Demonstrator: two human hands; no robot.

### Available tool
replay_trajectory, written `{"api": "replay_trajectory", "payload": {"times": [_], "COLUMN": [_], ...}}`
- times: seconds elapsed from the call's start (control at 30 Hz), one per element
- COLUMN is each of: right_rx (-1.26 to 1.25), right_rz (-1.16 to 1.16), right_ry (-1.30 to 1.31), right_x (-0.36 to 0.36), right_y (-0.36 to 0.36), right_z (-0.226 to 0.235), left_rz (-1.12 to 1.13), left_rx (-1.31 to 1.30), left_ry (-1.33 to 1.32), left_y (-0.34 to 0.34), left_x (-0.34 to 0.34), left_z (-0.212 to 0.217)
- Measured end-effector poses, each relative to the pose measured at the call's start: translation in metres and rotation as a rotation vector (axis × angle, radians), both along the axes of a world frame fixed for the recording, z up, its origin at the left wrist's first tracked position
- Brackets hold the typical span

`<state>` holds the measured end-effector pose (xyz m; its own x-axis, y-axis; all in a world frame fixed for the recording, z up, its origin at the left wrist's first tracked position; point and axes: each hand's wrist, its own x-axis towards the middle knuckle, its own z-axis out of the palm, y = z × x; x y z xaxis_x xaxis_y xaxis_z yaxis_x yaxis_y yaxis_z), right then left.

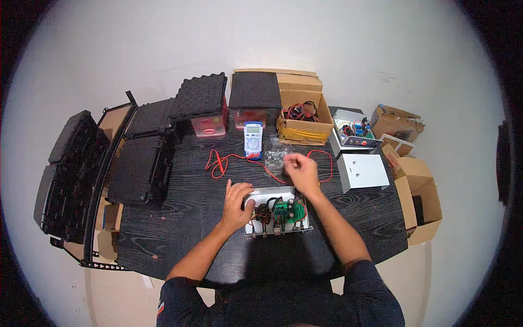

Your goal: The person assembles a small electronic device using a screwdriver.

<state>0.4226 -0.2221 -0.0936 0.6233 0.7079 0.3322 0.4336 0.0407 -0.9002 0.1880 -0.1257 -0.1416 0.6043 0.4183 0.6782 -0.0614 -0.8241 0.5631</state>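
Note:
An open metal enclosure (253, 229) lies before me, with a green circuit board (295, 211) and bundled wires inside. My left hand (237, 207) rests at its left side, fingers stretched out and apart, the thumb by the near rim. Beyond the enclosure, my right hand (302, 171) hovers with its fingers curled together; whatever they hold, if anything, is hidden. Just left of those fingers lies a clear bag of small parts (274, 157). A blue-edged multimeter (253, 139) stands behind, and its red test lead (235, 156) loops across the table, passing by my right hand.
Black foam-topped bins (210, 126) and a black case (136, 171) stand left. At the back, a cardboard box (305, 134) holds cables. On the right are another open enclosure with electronics (357, 133), a white metal cover (364, 171) and an open carton (419, 191).

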Motion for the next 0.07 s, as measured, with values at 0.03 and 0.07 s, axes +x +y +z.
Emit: {"api": "replay_trajectory", "payload": {"times": [0.03,0.07], "right_rx": [-0.014,-0.028], "right_rz": [-0.021,-0.042], "right_ry": [-0.142,-0.283], "right_x": [0.01,0.021], "right_y": [0.007,0.014], "right_z": [0.0,0.0], "left_rz": [0.008,0.002], "left_rx": [-0.032,-0.082], "left_ry": [-0.027,-0.023], "left_y": [0.002,0.003], "left_x": [0.001,0.003], "left_z": [-0.005,-0.008]}}
